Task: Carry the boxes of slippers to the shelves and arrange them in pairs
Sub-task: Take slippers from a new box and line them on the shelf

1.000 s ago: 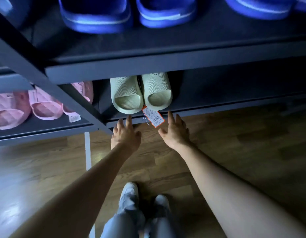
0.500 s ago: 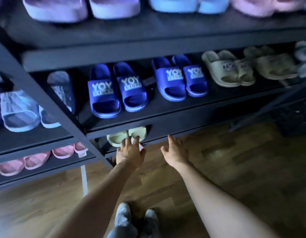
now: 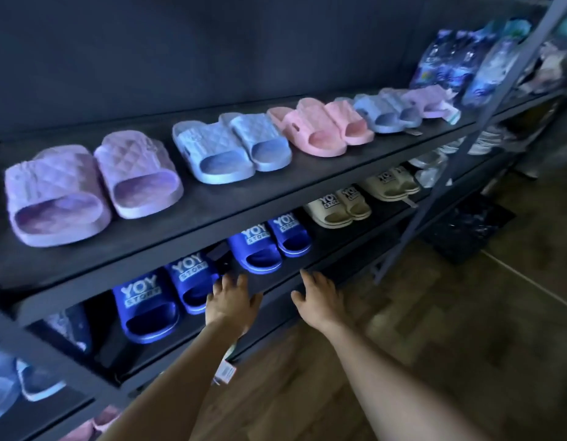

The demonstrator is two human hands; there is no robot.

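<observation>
Both bare arms stretch forward, side by side — the left hand (image 3: 232,303) and right hand (image 3: 317,299) palms down, fingers loosely spread, gripping nothing.

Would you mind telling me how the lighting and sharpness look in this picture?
Head view: dim, bluish light; the lilac quilted slippers look fairly sharp; the shiny plastic packs at far right are blurred; the dark blue YOY slippers sit in shadow.

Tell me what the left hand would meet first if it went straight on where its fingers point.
The left hand points at the third blue slipper from the left on the middle shelf; probably that comes first, though depth is unclear.
</observation>
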